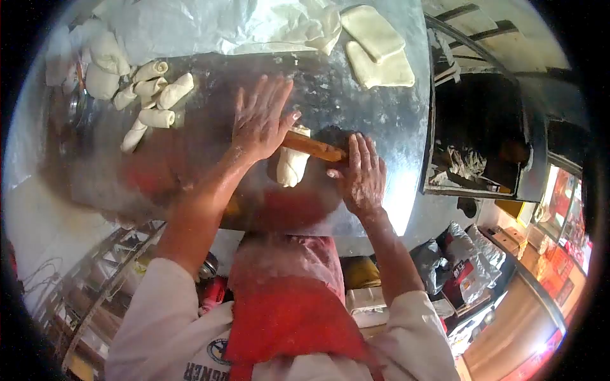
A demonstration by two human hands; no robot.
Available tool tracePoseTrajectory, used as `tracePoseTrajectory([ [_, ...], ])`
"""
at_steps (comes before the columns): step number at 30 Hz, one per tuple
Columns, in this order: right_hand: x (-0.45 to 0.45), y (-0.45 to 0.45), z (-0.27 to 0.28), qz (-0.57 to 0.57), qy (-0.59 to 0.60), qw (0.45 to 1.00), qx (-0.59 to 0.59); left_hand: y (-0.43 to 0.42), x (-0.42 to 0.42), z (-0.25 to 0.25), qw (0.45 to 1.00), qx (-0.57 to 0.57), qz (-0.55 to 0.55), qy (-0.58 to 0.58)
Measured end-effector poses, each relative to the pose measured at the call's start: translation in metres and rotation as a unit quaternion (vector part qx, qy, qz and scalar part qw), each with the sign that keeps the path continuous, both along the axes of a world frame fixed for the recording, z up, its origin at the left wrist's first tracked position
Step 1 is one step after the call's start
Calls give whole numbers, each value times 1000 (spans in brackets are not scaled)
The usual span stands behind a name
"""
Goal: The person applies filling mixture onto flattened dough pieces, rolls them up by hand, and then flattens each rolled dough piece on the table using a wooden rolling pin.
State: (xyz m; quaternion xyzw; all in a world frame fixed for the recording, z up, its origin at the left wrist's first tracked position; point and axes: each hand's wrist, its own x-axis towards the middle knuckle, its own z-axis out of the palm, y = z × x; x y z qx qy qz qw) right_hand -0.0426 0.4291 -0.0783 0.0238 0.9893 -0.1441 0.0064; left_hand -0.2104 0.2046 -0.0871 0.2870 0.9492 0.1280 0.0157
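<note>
A wooden rolling pin (314,147) lies across a pale piece of rolled dough (292,167) on the metal table (210,140). My left hand (262,120) rests flat over the pin's left end, fingers stretched forward. At the right end, my right hand (363,174) lies with its fingers extended, its palm side down by the pin. The dough is partly under the pin between both hands. Several small dough rolls (157,118) are piled to the left, and two flat dough pieces (381,63) overlap at the upper right.
A plastic sheet (222,28) covers the table's far side. More dough (105,70) sits at the far left. Right of the table stands a dark metal shelf unit (480,187); bags (467,267) and boxes are below it. A rack (105,301) is at the lower left.
</note>
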Motion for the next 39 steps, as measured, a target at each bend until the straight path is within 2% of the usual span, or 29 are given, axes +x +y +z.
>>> tracePoseTrajectory([
  [4, -41, 22, -15, 7, 45, 998, 39, 21, -37, -6, 999, 28, 40, -23],
  [6, -63, 36, -15, 42, 57, 997, 39, 29, -56, -6, 989, 124, 65, 37],
  [9, -64, 40, 2, 100, 92, 990, 30, 33, -67, -31, 990, 113, 81, -3],
  [11, -54, 41, 1, 100, 18, 993, -66, 26, -66, -30, 987, 145, 49, -42],
  [12, -45, 27, 21, 86, 41, 995, -29, 22, -52, -13, 985, 162, 48, -41],
  [13, -27, 20, 29, 73, 20, 996, -50, 19, -33, 1, 982, 179, 46, -45],
  [15, 27, -4, 11, 60, 60, 996, -25, -2, 20, 26, 997, 54, 23, 47],
  [17, 81, -38, -10, 30, 91, 995, 15, -27, 82, 16, 999, -9, -30, -15],
  [18, 85, -47, -5, 24, 81, 995, 50, -28, 79, 15, 999, -9, -31, -9],
  [21, 73, -32, 7, 61, 49, 996, 47, -33, 93, 24, 1000, 10, 0, -14],
  [23, 62, -18, 7, 67, 50, 996, 24, -43, 97, 25, 997, 67, 20, -38],
  [24, 58, -15, 12, 54, 49, 997, 0, -52, 108, 24, 993, 116, 19, -13],
  [25, 49, -13, 16, 41, 48, 998, -25, -59, 117, 21, 993, 116, 20, -12],
  [27, 21, -12, 20, -14, 36, 998, -53, -73, 135, 13, 975, 205, -63, 62],
  [28, 2, -12, 20, -40, 18, 997, -63, -67, 140, 32, 991, 106, -74, 34],
  [30, -37, -15, 31, -65, 67, 988, -120, -65, 137, 17, 992, 76, -96, 24],
  [31, -42, -18, 37, -66, 64, 988, -122, -62, 131, 14, 991, 50, -119, 18],
  [33, -44, -20, 44, -17, 151, 983, -101, -53, 122, 21, 988, 81, -130, 34],
  [34, -30, -21, 33, -10, 95, 992, -80, -47, 117, 31, 987, 126, -103, -11],
  [35, -17, -26, 17, -7, 96, 992, -81, -43, 112, 35, 981, 171, -74, -53],
  [37, 7, -39, -2, -23, 38, 979, -200, -33, 107, 28, 980, 183, -61, -58],
  [38, 12, -47, -7, -58, 13, 987, -151, -28, 106, 14, 977, 198, -16, -72],
  [39, 10, -51, -7, -60, 12, 987, -151, -23, 104, 13, 973, 210, 30, -86],
])
